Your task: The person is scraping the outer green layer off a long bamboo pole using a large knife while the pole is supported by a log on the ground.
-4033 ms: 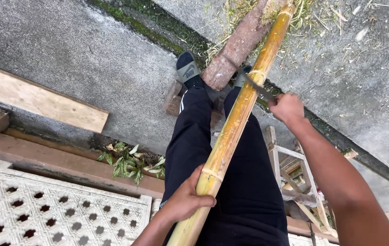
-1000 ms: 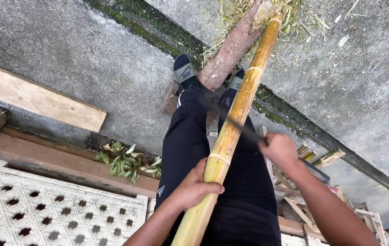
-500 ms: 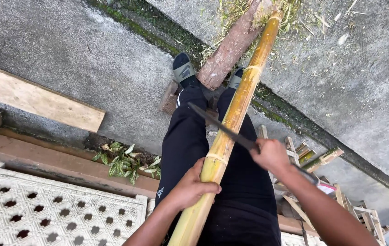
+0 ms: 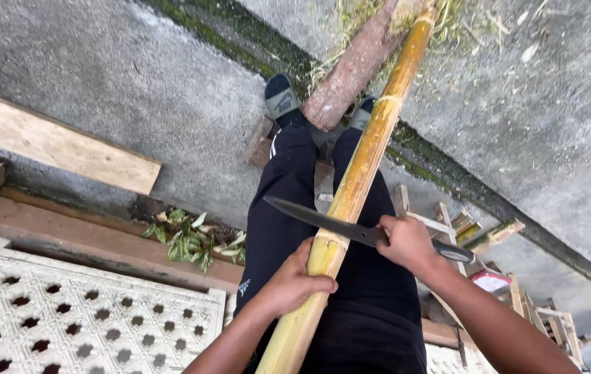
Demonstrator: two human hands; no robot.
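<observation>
A long yellow-green bamboo pole [image 4: 365, 163] runs from my lap up to the top of the view, lying over my black-trousered legs. My left hand [image 4: 295, 280] is shut on the pole low down, near a node. My right hand [image 4: 406, 242] grips the handle of a long dark-bladed knife [image 4: 320, 218]. The blade lies flat across the pole just above my left hand, its tip pointing left. My feet in dark sandals [image 4: 282, 100] rest beside a brown log [image 4: 354, 66].
Grey concrete ground with a mossy seam [image 4: 461, 180] spreads around. A pale wooden plank [image 4: 53, 149] lies at left above a white patterned grille [image 4: 81, 318]. Green leaves [image 4: 195, 239] lie by a beam. Wooden scraps [image 4: 489, 239] pile up at right.
My right hand has brought the knife down from far up the pole to just above my left hand, and the blade now lies across the bamboo.
</observation>
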